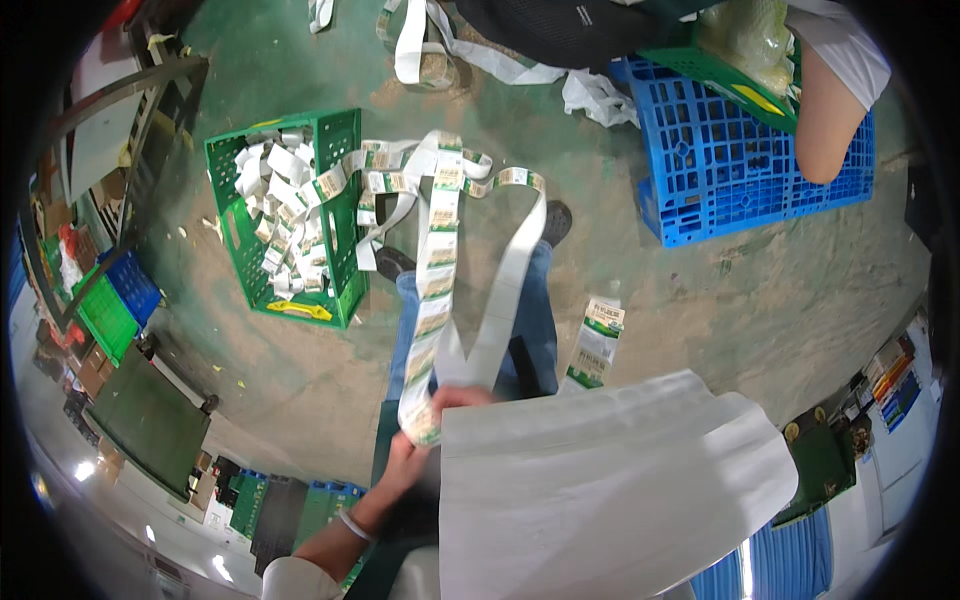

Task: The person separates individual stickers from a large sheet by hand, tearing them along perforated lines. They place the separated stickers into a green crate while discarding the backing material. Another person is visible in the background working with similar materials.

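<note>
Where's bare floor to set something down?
Bare floor between the blue plastic grid and the white sheet; also below the green crate, between the dark green panel and the legs. Crowded: green crate to legs, where label strips loop across and run down to the left hand.

A worn green floor [610, 250], scuffed brown in patches. On it stand a green plastic crate [340, 290] left of upper centre, two dark shoes [557, 222] near centre, and blue plastic latticework [690, 232] upper right. Crumpled white strip [600, 97] lies at the top.
</note>
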`<action>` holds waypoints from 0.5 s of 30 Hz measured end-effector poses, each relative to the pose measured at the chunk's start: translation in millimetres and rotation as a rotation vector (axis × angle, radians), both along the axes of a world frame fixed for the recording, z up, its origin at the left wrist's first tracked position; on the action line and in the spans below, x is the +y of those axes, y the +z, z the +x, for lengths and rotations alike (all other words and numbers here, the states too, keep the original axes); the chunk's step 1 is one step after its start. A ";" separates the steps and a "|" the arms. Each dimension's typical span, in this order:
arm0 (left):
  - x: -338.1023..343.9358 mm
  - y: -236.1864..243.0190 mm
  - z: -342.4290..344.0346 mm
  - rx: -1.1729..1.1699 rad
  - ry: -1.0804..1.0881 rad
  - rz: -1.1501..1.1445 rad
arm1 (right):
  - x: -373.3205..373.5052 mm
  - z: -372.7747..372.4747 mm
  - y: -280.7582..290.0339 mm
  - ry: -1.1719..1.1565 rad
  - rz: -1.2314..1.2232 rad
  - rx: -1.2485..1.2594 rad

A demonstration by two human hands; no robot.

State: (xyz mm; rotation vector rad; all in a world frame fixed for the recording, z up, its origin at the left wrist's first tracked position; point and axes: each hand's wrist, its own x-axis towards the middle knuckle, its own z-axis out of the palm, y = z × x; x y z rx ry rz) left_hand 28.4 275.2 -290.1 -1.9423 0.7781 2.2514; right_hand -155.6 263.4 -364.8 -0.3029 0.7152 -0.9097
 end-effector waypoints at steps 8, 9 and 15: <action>-78.5 -25.1 -70.6 -0.005 -0.168 -0.567 | -62.2 -44.6 17.5 -0.238 0.283 0.079; -80.0 -26.3 -72.1 0.034 -0.177 -0.571 | -64.7 -40.9 22.2 -0.255 0.239 0.088; -80.6 -7.4 -45.7 0.048 -0.088 -0.442 | -41.9 -16.6 19.1 -0.162 0.142 -0.027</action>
